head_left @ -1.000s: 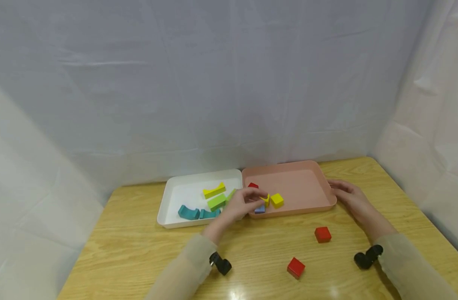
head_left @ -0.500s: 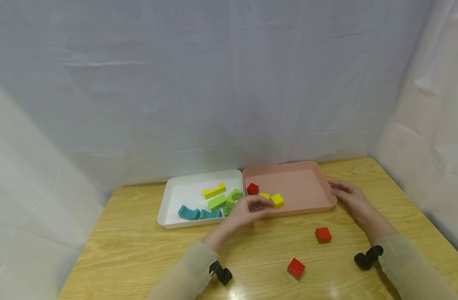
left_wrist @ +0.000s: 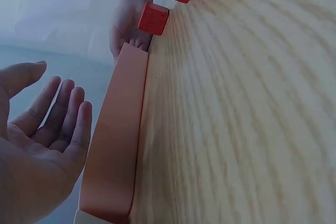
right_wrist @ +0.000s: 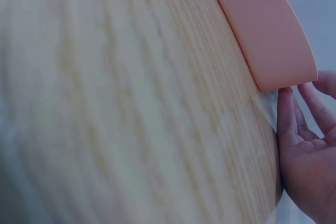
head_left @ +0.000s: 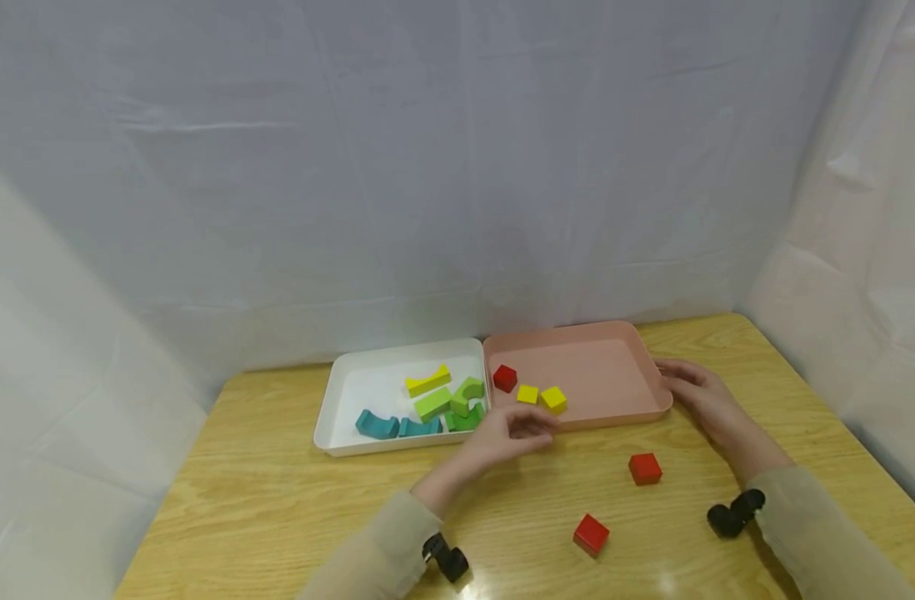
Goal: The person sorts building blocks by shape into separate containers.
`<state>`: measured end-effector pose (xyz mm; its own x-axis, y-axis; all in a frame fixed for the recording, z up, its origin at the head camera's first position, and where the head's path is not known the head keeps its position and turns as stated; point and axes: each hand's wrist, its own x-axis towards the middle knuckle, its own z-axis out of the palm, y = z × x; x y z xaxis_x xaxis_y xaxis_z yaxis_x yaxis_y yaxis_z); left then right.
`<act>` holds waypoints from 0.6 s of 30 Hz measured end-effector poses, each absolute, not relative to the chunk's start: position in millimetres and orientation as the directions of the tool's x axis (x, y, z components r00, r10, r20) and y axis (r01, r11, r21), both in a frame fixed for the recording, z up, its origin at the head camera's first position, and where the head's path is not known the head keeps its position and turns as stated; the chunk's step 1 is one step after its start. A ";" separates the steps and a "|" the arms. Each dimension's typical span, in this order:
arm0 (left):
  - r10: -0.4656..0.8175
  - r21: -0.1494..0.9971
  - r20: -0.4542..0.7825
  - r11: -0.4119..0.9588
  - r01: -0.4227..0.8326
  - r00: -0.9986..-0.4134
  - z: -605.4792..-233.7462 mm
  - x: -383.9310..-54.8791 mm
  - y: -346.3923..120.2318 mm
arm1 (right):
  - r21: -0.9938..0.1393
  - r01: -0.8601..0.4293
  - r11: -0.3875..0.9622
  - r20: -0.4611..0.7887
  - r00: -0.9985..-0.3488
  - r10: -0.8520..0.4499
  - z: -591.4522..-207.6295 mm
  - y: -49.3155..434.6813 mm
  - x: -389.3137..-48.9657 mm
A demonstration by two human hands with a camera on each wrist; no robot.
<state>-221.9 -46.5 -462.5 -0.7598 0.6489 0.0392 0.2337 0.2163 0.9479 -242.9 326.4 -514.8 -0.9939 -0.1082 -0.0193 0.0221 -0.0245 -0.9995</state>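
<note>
My left hand [head_left: 506, 437] is over the front left edge of the pink tray [head_left: 600, 371], with nothing in its grasp. In the left wrist view its fingers [left_wrist: 62, 114] are loosely bent, the thumb apart from them. At the tray's right end, the fingertips of my right hand [head_left: 705, 404] touch the outer wall; the right wrist view shows its fingers [right_wrist: 286, 111] fairly straight against it. Inside the pink tray lie a red block [head_left: 506, 378] and two yellow blocks, one a cube [head_left: 553, 401]. Part of the tray's front left corner is hidden behind my left hand.
Left of the pink tray, a white tray [head_left: 345, 408] adjoins it. It holds a yellow arch block [head_left: 429, 382], teal curved blocks [head_left: 377, 426] and several green blocks [head_left: 432, 405]. Two red cubes [head_left: 645, 469] lie on the wooden table [head_left: 292, 508]. White sheeting stands behind.
My left hand has drawn toward me and slightly right, uncovering the red block, a yellow block and the green blocks. A blue block seen earlier is now hidden. My right hand has stayed put.
</note>
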 end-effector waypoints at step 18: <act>0.700 0.961 -0.014 0.206 0.184 -0.714 -473.5 -209.5 -41.8 | -1.000 0.023 -0.011 -0.022 -0.994 -0.110 -510.3 324.1 -241.3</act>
